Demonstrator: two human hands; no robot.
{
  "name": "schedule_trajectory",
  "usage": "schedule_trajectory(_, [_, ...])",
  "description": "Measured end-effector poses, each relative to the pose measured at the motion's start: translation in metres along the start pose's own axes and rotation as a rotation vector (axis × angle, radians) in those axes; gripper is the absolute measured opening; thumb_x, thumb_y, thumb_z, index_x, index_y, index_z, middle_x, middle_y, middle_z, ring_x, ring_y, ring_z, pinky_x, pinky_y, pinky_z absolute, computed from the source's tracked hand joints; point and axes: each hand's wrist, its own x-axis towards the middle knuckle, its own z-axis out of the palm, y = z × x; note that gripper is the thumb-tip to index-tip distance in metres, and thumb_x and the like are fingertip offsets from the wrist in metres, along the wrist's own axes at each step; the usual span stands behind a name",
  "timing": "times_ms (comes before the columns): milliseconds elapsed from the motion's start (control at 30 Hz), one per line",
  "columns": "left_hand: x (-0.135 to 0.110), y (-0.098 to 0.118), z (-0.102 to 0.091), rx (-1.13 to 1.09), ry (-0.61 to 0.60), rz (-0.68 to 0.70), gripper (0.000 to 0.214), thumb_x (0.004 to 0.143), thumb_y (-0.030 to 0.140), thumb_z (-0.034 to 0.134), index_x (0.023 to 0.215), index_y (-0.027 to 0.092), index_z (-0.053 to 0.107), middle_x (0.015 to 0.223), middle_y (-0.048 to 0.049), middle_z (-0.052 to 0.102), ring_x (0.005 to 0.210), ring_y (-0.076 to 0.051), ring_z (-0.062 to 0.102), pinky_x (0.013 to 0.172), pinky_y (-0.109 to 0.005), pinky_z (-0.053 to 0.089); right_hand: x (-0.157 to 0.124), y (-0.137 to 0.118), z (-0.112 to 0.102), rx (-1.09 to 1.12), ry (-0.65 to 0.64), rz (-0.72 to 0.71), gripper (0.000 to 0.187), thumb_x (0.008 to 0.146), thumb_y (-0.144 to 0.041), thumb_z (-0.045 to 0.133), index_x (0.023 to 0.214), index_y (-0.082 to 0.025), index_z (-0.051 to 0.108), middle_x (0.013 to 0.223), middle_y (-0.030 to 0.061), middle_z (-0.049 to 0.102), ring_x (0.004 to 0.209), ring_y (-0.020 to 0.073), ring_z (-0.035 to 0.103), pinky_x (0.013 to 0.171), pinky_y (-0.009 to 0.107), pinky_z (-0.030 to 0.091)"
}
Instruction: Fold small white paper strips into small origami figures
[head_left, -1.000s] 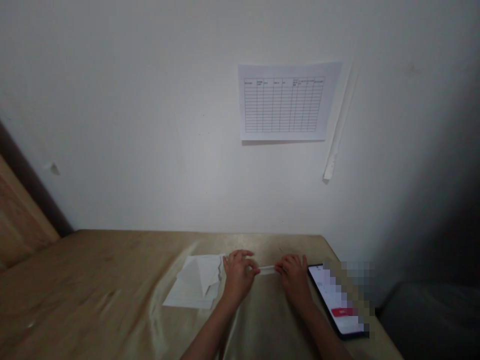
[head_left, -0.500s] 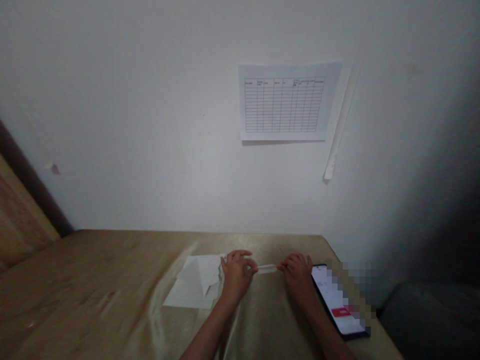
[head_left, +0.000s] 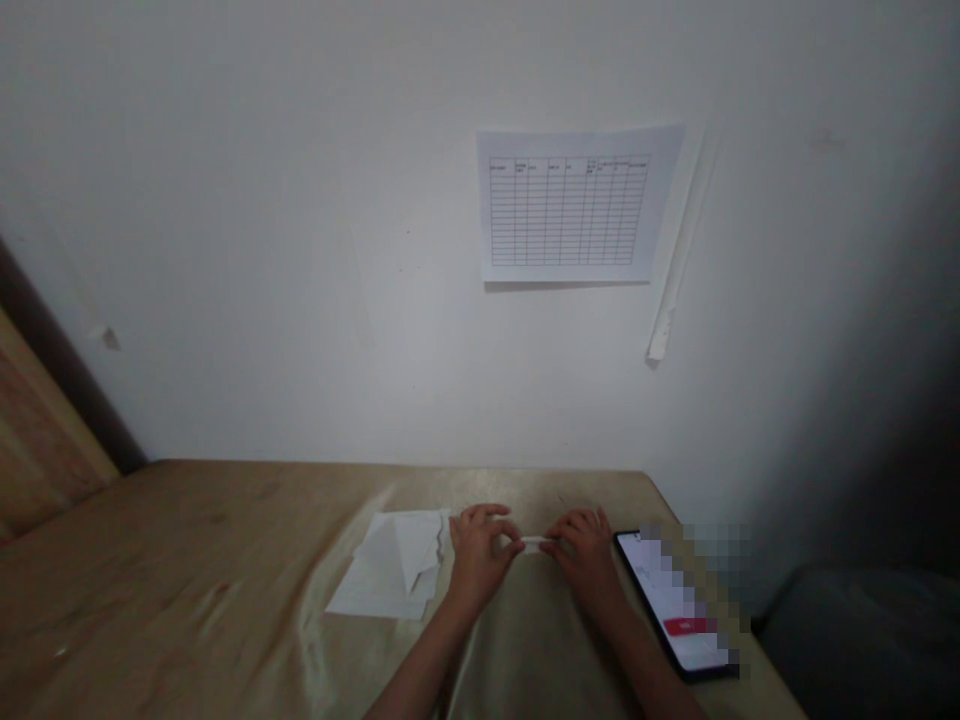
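Both hands work low at the near middle of the counter (head_left: pixel 187 560), which is covered in a glossy tan sheet. The left hand (head_left: pixel 478 558) and right hand (head_left: pixel 583 556) face each other, close together, and each has its fingers (head_left: pixel 510 538) pinched shut on one end of a small white paper strip (head_left: pixel 534 544). The strip spans the short gap between them just above the counter. A stack of white sheets (head_left: pixel 394 572) lies just beside the left hand, and a lit phone (head_left: pixel 675 612) lies just beside the right wrist. A printed grid sheet (head_left: pixel 570 205) hangs on the wall (head_left: pixel 262 250). In my judgement the thin strip could tear or crease askew if the hands pull apart unevenly. A loose pinch might drop it onto the slick cover.
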Motion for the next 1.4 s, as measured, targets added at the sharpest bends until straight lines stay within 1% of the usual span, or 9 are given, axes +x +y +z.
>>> schedule_trajectory(133, [-0.003, 0.001, 0.004, -0.015, -0.012, 0.058, 0.008, 0.076, 0.037, 0.083, 0.082, 0.032, 0.081, 0.124, -0.0037, 0.07, 0.125, -0.032, 0.052, 0.117, -0.066, 0.018, -0.001, -0.003, 0.004, 0.013, 0.002, -0.022, 0.006, 0.088, -0.031, 0.072, 0.083, -0.029, 0.074, 0.09, 0.0, 0.071, 0.103, 0.0226, 0.058, 0.118, 0.053, 0.018])
schedule_trajectory(267, [-0.004, 0.001, 0.008, 0.001, -0.017, 0.08, 0.005, 0.078, 0.036, 0.083, 0.078, 0.031, 0.08, 0.123, -0.0029, 0.07, 0.125, -0.032, 0.051, 0.117, -0.068, 0.014, -0.001, 0.002, 0.01, -0.006, -0.002, -0.017, 0.011, 0.085, -0.034, 0.076, 0.076, -0.027, 0.074, 0.085, 0.0, 0.07, 0.099, 0.0228, 0.06, 0.118, 0.054, 0.017])
schedule_trajectory(433, [-0.003, -0.001, 0.007, 0.001, -0.011, 0.061, 0.003, 0.077, 0.032, 0.082, 0.075, 0.032, 0.08, 0.125, -0.0022, 0.069, 0.126, -0.033, 0.05, 0.116, -0.07, 0.013, -0.002, 0.005, 0.014, -0.026, 0.003, 0.008, 0.012, 0.087, -0.021, 0.068, 0.078, -0.028, 0.074, 0.089, 0.0013, 0.071, 0.102, 0.0241, 0.06, 0.118, 0.056, 0.015])
schedule_trajectory(533, [-0.002, -0.001, 0.006, -0.001, -0.01, 0.046, 0.004, 0.076, 0.03, 0.083, 0.074, 0.032, 0.08, 0.125, -0.0018, 0.069, 0.127, -0.033, 0.05, 0.116, -0.07, 0.013, -0.003, 0.002, 0.013, -0.053, 0.013, 0.013, 0.015, 0.088, -0.017, 0.064, 0.081, -0.027, 0.072, 0.091, 0.0022, 0.072, 0.103, 0.0245, 0.059, 0.118, 0.056, 0.015])
schedule_trajectory(800, [0.0, -0.001, 0.005, 0.002, 0.013, 0.0, 0.006, 0.075, 0.027, 0.084, 0.072, 0.03, 0.079, 0.124, -0.0016, 0.069, 0.127, -0.032, 0.049, 0.116, -0.07, 0.011, -0.001, 0.004, 0.002, -0.103, 0.023, 0.005, 0.015, 0.089, -0.027, 0.067, 0.075, -0.025, 0.07, 0.085, 0.0017, 0.07, 0.101, 0.0252, 0.059, 0.118, 0.059, 0.012])
schedule_trajectory(900, [0.0, -0.001, 0.006, 0.014, 0.005, 0.003, 0.007, 0.076, 0.025, 0.082, 0.073, 0.031, 0.08, 0.124, -0.0015, 0.069, 0.127, -0.032, 0.049, 0.116, -0.07, 0.011, 0.0, 0.007, 0.002, -0.1, 0.026, 0.015, 0.014, 0.089, -0.024, 0.065, 0.075, -0.026, 0.07, 0.087, 0.0018, 0.071, 0.101, 0.0258, 0.059, 0.117, 0.059, 0.013])
schedule_trajectory(1167, [0.0, -0.003, 0.007, 0.043, -0.001, -0.014, 0.013, 0.078, 0.022, 0.077, 0.077, 0.034, 0.081, 0.125, -0.0012, 0.069, 0.128, -0.033, 0.049, 0.115, -0.073, 0.012, 0.0, 0.017, 0.007, -0.072, 0.038, 0.027, 0.018, 0.092, -0.021, 0.056, 0.082, -0.026, 0.07, 0.093, 0.0034, 0.072, 0.104, 0.0263, 0.058, 0.114, 0.056, 0.021])
schedule_trajectory(1300, [0.003, -0.008, 0.007, -0.017, 0.018, -0.063, 0.01, 0.077, 0.025, 0.077, 0.077, 0.033, 0.081, 0.125, -0.0021, 0.07, 0.127, -0.033, 0.052, 0.113, -0.068, 0.024, 0.002, 0.025, 0.01, 0.067, 0.029, 0.06, 0.026, 0.097, -0.027, 0.048, 0.093, -0.026, 0.074, 0.097, 0.0064, 0.072, 0.102, 0.026, 0.058, 0.101, 0.045, 0.039])
schedule_trajectory(1400, [0.005, -0.011, 0.008, -0.083, 0.057, -0.077, 0.007, 0.077, 0.027, 0.076, 0.078, 0.032, 0.081, 0.123, -0.0031, 0.072, 0.125, -0.033, 0.054, 0.112, -0.063, 0.031, 0.002, 0.027, 0.013, 0.214, 0.02, 0.079, 0.032, 0.096, -0.026, 0.043, 0.108, -0.026, 0.073, 0.105, 0.0074, 0.071, 0.106, 0.0251, 0.058, 0.098, 0.041, 0.044])
